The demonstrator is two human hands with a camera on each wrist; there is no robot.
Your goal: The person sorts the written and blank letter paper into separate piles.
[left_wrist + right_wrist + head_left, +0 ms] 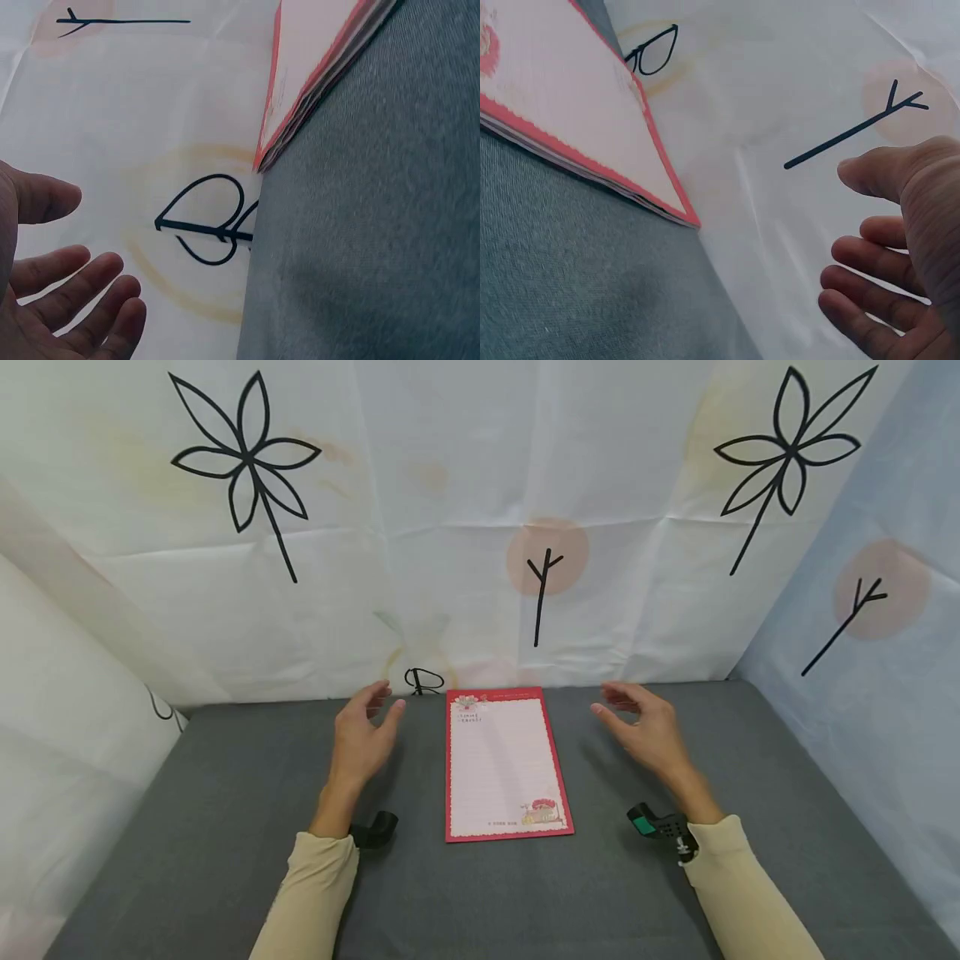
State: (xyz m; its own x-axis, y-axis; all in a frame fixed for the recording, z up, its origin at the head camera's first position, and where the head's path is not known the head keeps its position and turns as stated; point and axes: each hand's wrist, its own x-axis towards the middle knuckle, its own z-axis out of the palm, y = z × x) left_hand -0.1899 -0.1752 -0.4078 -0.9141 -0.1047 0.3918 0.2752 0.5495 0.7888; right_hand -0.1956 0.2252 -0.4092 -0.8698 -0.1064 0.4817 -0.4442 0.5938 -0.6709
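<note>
The pad point(506, 768) lies flat on the desk point(510, 902), face up, between the hands, its 12 o'clock edge just beside the foot of the cloth point(450, 602). Whether the two touch cannot be told. It has a red border, small dark marks near its 11 o'clock corner and a drawing at its 5 o'clock corner. Sheet edges show along its sides.

Assessment of handling: probably light, bendable rather than stiff, with loose edges that may fan or crease. The sound hold appears to be the full thickness of the stack at the 9 and 3 o'clock edges.

Left hand point(362, 743): apart from the pad, between 9 and 10 o'clock of it. Fingers point(86, 289) slightly bent, thumb well separated, holding nothing.

Right hand point(648, 731): likewise apart, between 2 and 3 o'clock. Fingers relaxed, thumb separated, nothing held.

Black devices point(380, 829) sit at both wrists, next to pale sleeves point(311, 893).
</note>
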